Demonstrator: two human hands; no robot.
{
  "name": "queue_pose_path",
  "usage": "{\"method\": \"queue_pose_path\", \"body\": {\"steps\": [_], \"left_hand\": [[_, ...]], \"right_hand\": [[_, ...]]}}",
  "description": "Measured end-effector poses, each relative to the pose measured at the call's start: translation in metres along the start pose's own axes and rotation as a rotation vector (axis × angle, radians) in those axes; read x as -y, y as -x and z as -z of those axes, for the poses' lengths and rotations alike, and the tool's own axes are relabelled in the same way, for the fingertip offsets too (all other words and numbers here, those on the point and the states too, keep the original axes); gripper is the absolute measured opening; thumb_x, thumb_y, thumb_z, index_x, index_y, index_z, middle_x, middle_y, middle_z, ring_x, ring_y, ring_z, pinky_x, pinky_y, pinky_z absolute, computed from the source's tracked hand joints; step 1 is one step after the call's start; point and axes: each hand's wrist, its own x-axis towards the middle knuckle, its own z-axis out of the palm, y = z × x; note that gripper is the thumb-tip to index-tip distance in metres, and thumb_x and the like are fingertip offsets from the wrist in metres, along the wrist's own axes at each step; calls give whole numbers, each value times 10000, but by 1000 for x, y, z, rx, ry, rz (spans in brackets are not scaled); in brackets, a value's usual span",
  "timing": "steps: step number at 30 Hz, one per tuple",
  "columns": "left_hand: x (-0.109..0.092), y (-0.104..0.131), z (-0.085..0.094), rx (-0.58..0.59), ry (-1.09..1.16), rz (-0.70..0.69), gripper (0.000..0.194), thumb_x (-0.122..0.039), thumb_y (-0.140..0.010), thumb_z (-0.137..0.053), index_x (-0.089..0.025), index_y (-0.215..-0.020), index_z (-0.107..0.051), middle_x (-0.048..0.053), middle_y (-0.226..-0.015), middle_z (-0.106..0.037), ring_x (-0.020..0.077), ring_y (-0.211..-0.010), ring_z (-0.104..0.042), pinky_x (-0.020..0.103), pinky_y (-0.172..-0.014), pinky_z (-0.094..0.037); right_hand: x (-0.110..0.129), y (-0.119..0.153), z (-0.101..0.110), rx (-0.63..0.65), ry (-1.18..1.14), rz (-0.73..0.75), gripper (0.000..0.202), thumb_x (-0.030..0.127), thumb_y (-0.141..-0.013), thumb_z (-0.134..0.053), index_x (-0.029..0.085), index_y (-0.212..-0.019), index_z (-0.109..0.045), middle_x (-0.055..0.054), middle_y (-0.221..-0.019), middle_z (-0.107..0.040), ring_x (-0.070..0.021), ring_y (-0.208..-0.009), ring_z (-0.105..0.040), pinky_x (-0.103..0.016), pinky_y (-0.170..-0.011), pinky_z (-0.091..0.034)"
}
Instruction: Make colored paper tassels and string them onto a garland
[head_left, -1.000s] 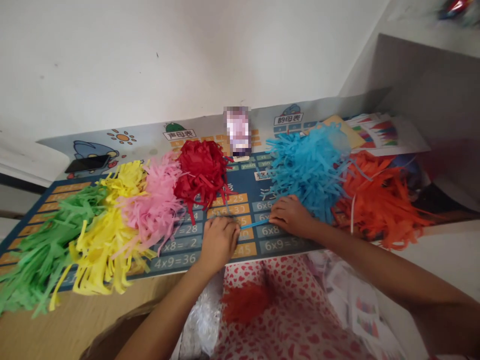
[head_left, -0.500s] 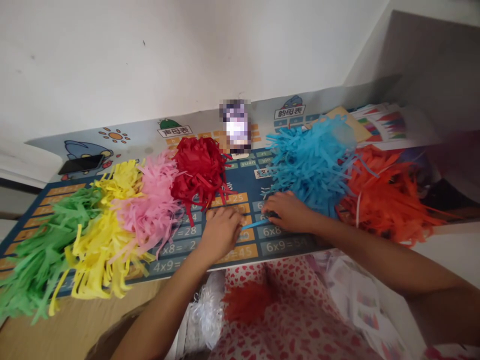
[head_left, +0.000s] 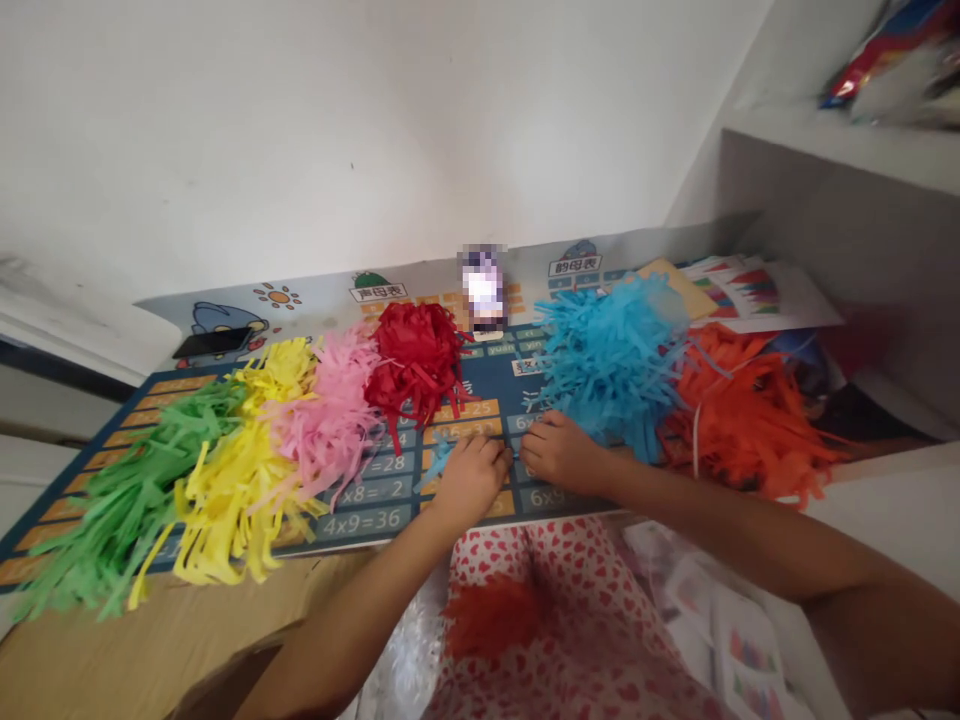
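Note:
My left hand (head_left: 474, 475) rests near the table's front edge, closed on a blue paper strip. A small fringed end of that strip (head_left: 439, 460) sticks out to the left of the fingers. Close by on the right, my right hand (head_left: 559, 452) has its fingers curled in a pinch, with a sliver of blue between the two hands. Most of the strip is hidden under my fingers. Beyond the right hand lies a fluffy heap of blue paper fringe (head_left: 611, 355). Behind the left hand sits a red paper fringe bundle (head_left: 417, 360).
Pink (head_left: 326, 420), yellow (head_left: 232, 490) and green fringe bundles (head_left: 135, 500) spread leftward on the printed table mat (head_left: 364, 520). Orange fringe (head_left: 750, 415) lies at the right. A phone (head_left: 486, 290) stands at the back; a dark flat device (head_left: 214, 344) lies far left.
My hands have come closer together. The blue strip stretched between them has shortened, and a fringed end now shows left of my left hand. The camera view has shifted.

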Motion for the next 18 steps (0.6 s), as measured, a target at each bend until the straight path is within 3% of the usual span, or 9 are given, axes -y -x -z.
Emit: {"method": "queue_pose_path", "body": {"steps": [4, 9, 14, 18], "left_hand": [[-2, 4, 12, -100, -13, 17, 146, -226, -964, -543, -157, -970, -672, 62, -845, -722, 198, -757, -629, 357, -724, -447], [-11, 5, 45, -319, 62, 102, 139, -163, -940, -566, -139, -1033, -667, 51, -825, -753, 175, -745, -688, 343, -774, -494], [-26, 1, 70, -574, 87, 300, 131, -126, -905, -604, -148, -996, -695, 63, -853, -783, 169, -756, -731, 305, -799, -543], [-39, 1, 77, -673, 130, 488, 175, -183, -938, -560, -174, -965, -733, 64, -858, -792, 175, -756, -747, 292, -756, -575]], "right_hand": [[13, -3, 14, -136, -71, -158, 186, 214, -950, -526, 181, -796, -626, -21, -729, -649, -173, -739, -511, -379, -769, -271], [28, -16, 44, -259, -73, -256, 239, 184, -969, -474, 192, -777, -615, -15, -672, -644, -158, -701, -525, -369, -761, -281], [56, -33, 66, -457, -85, -469, 144, 235, -948, -547, 253, -929, -689, -44, -846, -705, -192, -847, -598, -383, -779, -347], [79, -42, 72, -547, -313, -552, 242, 202, -954, -480, 237, -1044, -702, -69, -838, -704, -204, -797, -629, -371, -729, -457]]}}
